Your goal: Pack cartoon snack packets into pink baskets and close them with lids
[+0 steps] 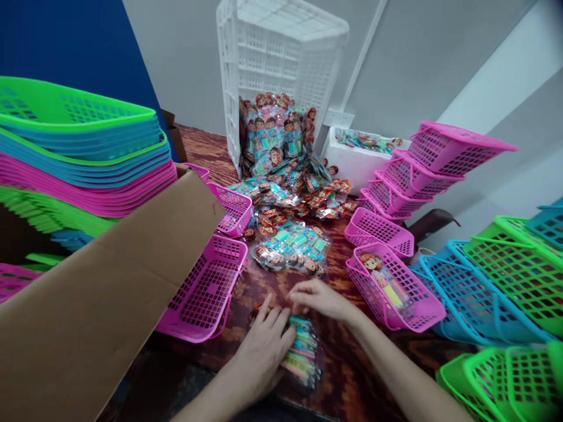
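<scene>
In the head view, my left hand [268, 337] lies over a small stack of clear plastic packets [301, 357] at the table's near edge. Its fingers bend around the stack's left side, and it covers part of it. These packets show coloured strips in green, pink and yellow. Just beyond, my right hand [314, 299] has its fingers curled together near the stack's far end; what is between its fingertips is hidden. A flat pile of similar packets with printed doll figures [292, 246] lies ahead of both hands. To the left stands a pink basket [240, 249].
A white crate [226, 76] on its side spills packets across the table. A pink basket [428, 305] on the right holds a doll packet. Stacked pink baskets [444, 152], blue baskets [457, 293] and green baskets [505, 375] crowd the right. A cardboard box [109, 281] fills the left.
</scene>
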Action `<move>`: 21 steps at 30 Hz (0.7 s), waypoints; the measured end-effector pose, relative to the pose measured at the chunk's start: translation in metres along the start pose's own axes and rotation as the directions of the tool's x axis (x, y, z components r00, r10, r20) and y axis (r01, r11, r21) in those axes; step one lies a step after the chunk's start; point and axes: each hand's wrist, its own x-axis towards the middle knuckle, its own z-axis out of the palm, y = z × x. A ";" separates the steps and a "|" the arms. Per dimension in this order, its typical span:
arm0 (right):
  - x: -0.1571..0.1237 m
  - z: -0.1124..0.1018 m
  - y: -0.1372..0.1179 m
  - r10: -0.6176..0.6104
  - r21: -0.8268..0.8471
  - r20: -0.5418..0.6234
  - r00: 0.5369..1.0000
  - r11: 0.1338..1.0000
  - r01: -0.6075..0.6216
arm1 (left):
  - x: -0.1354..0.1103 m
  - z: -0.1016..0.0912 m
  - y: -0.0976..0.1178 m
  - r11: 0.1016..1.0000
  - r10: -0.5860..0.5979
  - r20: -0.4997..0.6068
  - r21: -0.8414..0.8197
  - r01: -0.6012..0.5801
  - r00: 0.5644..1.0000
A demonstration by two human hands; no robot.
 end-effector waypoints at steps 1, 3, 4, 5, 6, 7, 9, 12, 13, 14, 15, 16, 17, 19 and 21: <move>0.012 -0.014 -0.004 -0.016 -0.092 -0.059 0.998 0.996 0.011 | 0.000 0.001 0.000 1.000 -0.012 -0.001 -0.016 0.012 1.000; 0.043 -0.039 -0.016 -0.109 -0.408 -0.254 0.961 0.913 -0.005 | -0.001 0.005 0.000 0.998 -0.046 -0.016 -0.041 0.045 0.999; 0.060 -0.049 -0.023 -0.157 -0.574 -0.283 0.946 0.818 -0.036 | -0.001 0.008 0.000 0.997 -0.062 -0.028 -0.051 0.061 0.998; 0.077 -0.058 -0.030 -0.181 -0.637 -0.282 0.942 0.770 -0.043 | -0.002 0.010 0.001 0.995 -0.075 -0.040 -0.063 0.073 0.996; 0.093 -0.064 -0.036 -0.196 -0.680 -0.258 0.946 0.733 -0.034 | -0.002 0.012 0.001 0.994 -0.084 -0.050 -0.075 0.080 0.995; 0.106 -0.069 -0.041 -0.197 -0.708 -0.221 0.955 0.706 -0.019 | -0.002 0.013 0.002 0.992 -0.091 -0.060 -0.089 0.085 0.994; 0.126 -0.075 -0.047 -0.186 -0.736 -0.152 0.971 0.676 0.014 | -0.002 0.014 0.003 0.989 -0.103 -0.074 -0.116 0.094 0.992; 0.128 -0.076 -0.047 -0.165 -0.788 -0.108 0.980 0.615 0.017 | 0.000 0.010 0.005 0.984 -0.126 -0.062 -0.135 0.117 0.990; 0.122 -0.074 -0.045 -0.162 -0.804 -0.107 0.981 0.594 0.011 | 0.001 0.008 0.005 0.983 -0.132 -0.047 -0.133 0.125 0.990; 0.114 -0.071 -0.043 -0.159 -0.819 -0.108 0.981 0.574 0.003 | 0.002 0.006 0.006 0.983 -0.136 -0.027 -0.127 0.131 0.990; 0.105 -0.066 -0.040 -0.157 -0.831 -0.107 0.982 0.556 -0.002 | 0.003 0.004 0.006 0.984 -0.136 -0.008 -0.119 0.134 0.991; 0.094 -0.061 -0.037 -0.158 -0.844 -0.111 0.981 0.536 -0.009 | 0.003 0.003 0.007 0.985 -0.135 0.008 -0.108 0.135 0.991; 0.083 -0.055 -0.033 -0.168 -0.858 -0.117 0.979 0.514 -0.014 | 0.004 0.001 0.007 0.986 -0.132 0.020 -0.096 0.133 0.991; 0.063 -0.041 -0.025 -0.213 -0.879 -0.137 0.967 0.476 -0.020 | 0.005 0.000 0.007 0.988 -0.133 0.027 -0.073 0.135 0.991; 0.045 -0.029 -0.016 -0.268 -0.879 -0.171 0.948 0.476 -0.024 | 0.005 0.000 0.008 0.989 -0.135 0.023 -0.058 0.136 0.991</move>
